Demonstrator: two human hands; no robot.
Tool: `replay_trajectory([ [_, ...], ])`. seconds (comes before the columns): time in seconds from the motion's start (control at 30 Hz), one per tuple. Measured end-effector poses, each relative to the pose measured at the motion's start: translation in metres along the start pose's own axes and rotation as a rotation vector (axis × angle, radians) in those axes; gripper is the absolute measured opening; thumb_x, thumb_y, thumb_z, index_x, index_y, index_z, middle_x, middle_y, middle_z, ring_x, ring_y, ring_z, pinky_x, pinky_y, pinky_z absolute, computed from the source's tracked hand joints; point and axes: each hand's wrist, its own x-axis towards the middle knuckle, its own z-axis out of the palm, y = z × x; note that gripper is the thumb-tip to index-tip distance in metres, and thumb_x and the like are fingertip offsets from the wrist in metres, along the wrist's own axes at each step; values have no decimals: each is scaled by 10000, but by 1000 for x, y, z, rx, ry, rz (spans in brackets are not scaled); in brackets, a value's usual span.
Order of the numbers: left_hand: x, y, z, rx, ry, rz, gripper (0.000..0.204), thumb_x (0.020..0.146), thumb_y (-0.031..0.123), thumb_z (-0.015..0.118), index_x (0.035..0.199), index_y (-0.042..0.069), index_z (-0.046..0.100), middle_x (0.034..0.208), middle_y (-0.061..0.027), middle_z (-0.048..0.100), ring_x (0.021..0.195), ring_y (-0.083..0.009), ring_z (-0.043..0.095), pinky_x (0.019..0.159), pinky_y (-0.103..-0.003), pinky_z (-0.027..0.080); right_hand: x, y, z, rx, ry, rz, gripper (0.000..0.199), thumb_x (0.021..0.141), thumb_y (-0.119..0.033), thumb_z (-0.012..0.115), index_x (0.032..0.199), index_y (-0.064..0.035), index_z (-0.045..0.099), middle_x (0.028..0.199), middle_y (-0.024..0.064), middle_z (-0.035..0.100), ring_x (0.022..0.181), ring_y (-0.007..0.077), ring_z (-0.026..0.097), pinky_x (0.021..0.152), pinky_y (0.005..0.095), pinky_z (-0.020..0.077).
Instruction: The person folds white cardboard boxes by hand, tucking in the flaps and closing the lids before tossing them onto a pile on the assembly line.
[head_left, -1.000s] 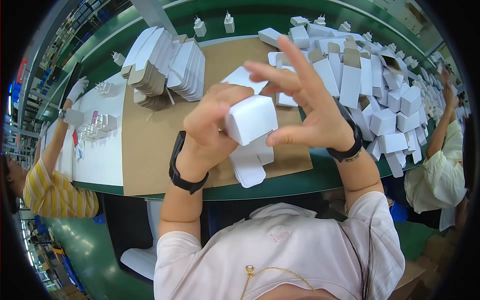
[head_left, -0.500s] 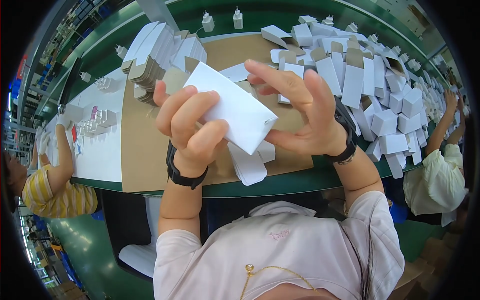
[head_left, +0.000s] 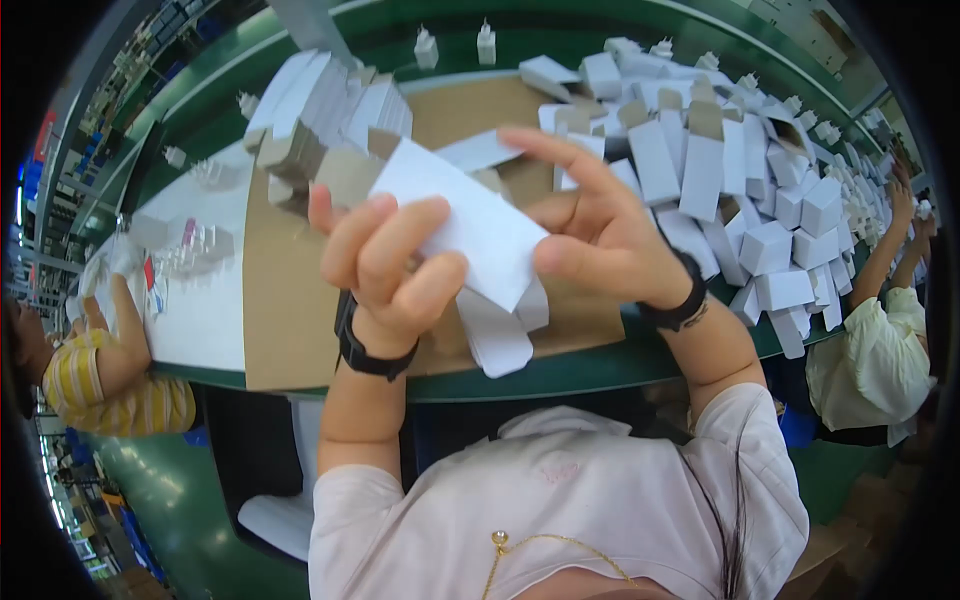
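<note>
A small white cardboard box [head_left: 470, 220] is held tilted above the table, its smooth side facing up. My left hand [head_left: 385, 265] grips it from the left, fingers bent over its near edge. At the box's right end is my right hand [head_left: 600, 230], its thumb touching the end and its index finger stretched out away from it. The other right fingers are partly hidden behind the thumb. Below the box, a flattened white carton piece with rounded flaps [head_left: 497, 345] lies on the brown cardboard sheet [head_left: 290, 330].
Stacked folded white cartons [head_left: 315, 100] stand at the back left. A large heap of white boxes [head_left: 720, 170] covers the right side. White plug adapters [head_left: 486, 45] stand along the far green surface. Co-workers sit at left, in a striped yellow shirt [head_left: 120, 375], and at right [head_left: 875, 360].
My right thumb has moved up from the box's lower corner onto its end, and the right fingers have drawn closer together. The left hand has shifted slightly right with the box.
</note>
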Motion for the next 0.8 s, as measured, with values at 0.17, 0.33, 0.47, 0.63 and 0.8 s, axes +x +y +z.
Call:
replay_trajectory([
  [0.17,-2,-3,16,73,-44,-141,372,664,111,696,935,217,465,1105,-65,493,1066,-260,397,1041,-488,196,6,9,-6,27,146,-38,664,781,4,615,1336,-66,257,939,121,624,853,149,600,725,266,484],
  [0.33,2,-4,14,-272,18,-556,636,724,31,649,1235,73,272,1274,-150,330,1173,-287,346,1015,-414,240,-7,-18,-11,-101,239,-9,636,779,-23,615,1318,-62,280,902,109,633,786,142,610,679,261,499],
  [0.47,7,-6,7,-598,35,-909,558,769,14,608,1230,50,295,1257,-120,343,1187,-241,349,1022,-404,255,-14,-34,-12,-204,334,-89,587,785,-80,628,1293,-52,335,829,101,639,698,138,612,628,250,497],
  [0.63,8,-10,-8,-634,53,-928,554,755,7,620,1209,49,306,1217,-105,369,1111,-215,398,1003,-379,286,-37,-76,-15,-271,510,-430,517,802,-241,613,1204,4,399,795,95,616,562,127,597,403,213,456],
  [0.8,28,-4,-33,-894,258,-837,553,741,-24,614,1199,49,313,1174,-106,410,1023,-190,452,907,-339,375,-70,-136,-10,-509,721,-684,441,837,-241,604,1174,-15,431,795,86,612,542,103,568,400,206,421],
])
